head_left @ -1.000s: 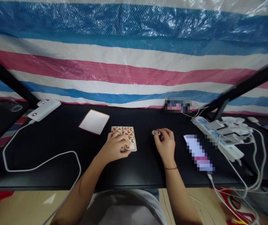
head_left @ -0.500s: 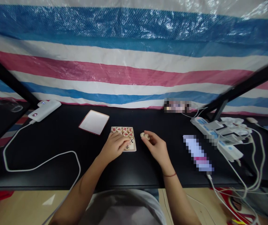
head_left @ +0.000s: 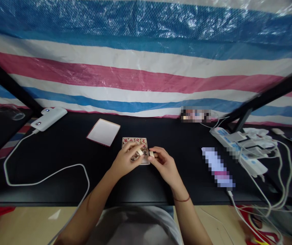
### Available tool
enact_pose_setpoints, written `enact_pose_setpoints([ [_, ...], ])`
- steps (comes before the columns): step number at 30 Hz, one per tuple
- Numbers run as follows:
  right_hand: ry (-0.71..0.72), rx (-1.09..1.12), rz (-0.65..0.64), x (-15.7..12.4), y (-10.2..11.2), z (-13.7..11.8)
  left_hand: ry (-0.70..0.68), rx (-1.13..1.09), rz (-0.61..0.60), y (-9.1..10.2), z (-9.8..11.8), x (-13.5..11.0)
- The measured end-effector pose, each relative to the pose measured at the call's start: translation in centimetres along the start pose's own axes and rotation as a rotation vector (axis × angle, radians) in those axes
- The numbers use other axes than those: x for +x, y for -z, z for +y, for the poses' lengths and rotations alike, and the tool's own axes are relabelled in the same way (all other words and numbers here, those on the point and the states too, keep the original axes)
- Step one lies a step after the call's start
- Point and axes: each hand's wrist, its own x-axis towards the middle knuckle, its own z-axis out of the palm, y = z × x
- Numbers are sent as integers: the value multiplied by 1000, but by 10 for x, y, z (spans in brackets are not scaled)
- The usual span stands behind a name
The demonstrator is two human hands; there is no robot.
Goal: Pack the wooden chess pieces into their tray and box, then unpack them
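Observation:
The shallow square box [head_left: 146, 162] lies on the black table with round Chinese chess pieces [head_left: 137, 140] in it. Red characters mark the pieces in its far rows, and nearer ones carry black characters. Over the box, my left hand [head_left: 125, 160] pinches a pale Chinese chess piece [head_left: 140, 152] between thumb and fingers and hides part of the rows. My right hand [head_left: 165, 165] is at the box's right edge, its fingertips closed on another pale Chinese chess piece [head_left: 151, 154]. Whether more pieces sit inside its curled fingers I cannot tell.
An upturned box lid [head_left: 103, 132] with a white inside lies behind and left. A white power bank [head_left: 49, 119] with a cable [head_left: 59, 168] is farther left. To the right are a blurred-out phone [head_left: 217, 166], a power strip [head_left: 250, 163] and tangled cables.
My right hand has moved left, up to the box's edge, carrying its piece. My left hand has lifted slightly, and a piece now shows between its fingers.

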Motion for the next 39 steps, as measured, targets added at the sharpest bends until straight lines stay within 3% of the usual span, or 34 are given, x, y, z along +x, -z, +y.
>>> enact_pose_setpoints([
  [7,137,-391,-127,-13,0,-3,50,10,97,4,3,5],
  [15,314,-543,-142,-14,1,6,30,-89,136,2,2,6],
  [20,372,-566,-97,-17,-1,11,44,-83,59,-2,-1,2],
  [26,367,-489,93,-16,4,13,-74,91,-200,-10,5,0],
  [29,337,-467,132,-14,8,15,-112,221,-211,-14,8,-3],
  [35,276,-509,15,-15,9,19,-124,337,-248,-18,12,-9],
  [39,242,-620,-79,-17,8,18,-86,304,-247,-5,8,-9],
])
